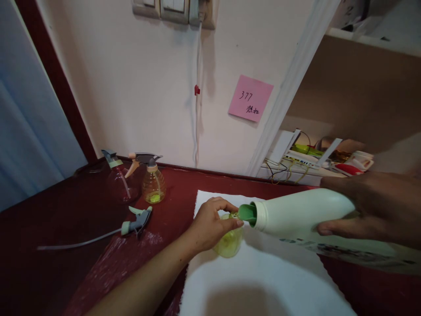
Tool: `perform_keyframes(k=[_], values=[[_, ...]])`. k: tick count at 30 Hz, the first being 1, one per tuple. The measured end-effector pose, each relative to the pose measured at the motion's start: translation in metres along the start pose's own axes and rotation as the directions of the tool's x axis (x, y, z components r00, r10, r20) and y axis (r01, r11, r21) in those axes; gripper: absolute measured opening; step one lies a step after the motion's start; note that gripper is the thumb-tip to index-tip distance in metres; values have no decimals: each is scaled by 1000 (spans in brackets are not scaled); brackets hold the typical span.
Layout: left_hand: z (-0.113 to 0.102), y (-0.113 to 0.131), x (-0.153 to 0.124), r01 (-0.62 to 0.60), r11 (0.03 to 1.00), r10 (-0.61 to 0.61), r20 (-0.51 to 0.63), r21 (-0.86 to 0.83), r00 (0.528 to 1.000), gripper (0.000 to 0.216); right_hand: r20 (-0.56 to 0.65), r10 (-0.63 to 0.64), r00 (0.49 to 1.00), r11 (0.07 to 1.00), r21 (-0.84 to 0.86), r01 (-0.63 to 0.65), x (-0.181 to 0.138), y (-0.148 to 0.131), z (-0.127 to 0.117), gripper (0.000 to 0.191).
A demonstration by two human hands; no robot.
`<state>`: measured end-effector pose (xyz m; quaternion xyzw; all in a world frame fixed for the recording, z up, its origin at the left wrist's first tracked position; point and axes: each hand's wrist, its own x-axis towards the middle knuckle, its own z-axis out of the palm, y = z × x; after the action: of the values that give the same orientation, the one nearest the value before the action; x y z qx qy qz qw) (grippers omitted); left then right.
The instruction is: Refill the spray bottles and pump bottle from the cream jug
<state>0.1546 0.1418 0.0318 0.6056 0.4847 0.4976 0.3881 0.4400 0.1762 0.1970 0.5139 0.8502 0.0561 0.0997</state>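
My left hand is closed round the neck of a small see-through yellow spray bottle, which stands on a white cloth. In my right hand is a large pale green jug-like bottle, tipped nearly level with its mouth to the left. Its green pouring spout is at the small bottle's opening; whether liquid runs out I cannot tell. To the left lies a loose grey and pale green trigger sprayer head with its long dip tube.
Two more spray bottles stand at the back left: a clear one and a yellow one. They rest on the dark red tabletop. A pink note and a white cord are on the wall. At right, a shelf holds a white router.
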Motion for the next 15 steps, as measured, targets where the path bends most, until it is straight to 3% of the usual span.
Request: perform_keyframes(k=[15], values=[[1,-1,0,-8,1000,8,7,4,1000,18,41,-1,999,1000,12,1,-4,-4,-5,62]])
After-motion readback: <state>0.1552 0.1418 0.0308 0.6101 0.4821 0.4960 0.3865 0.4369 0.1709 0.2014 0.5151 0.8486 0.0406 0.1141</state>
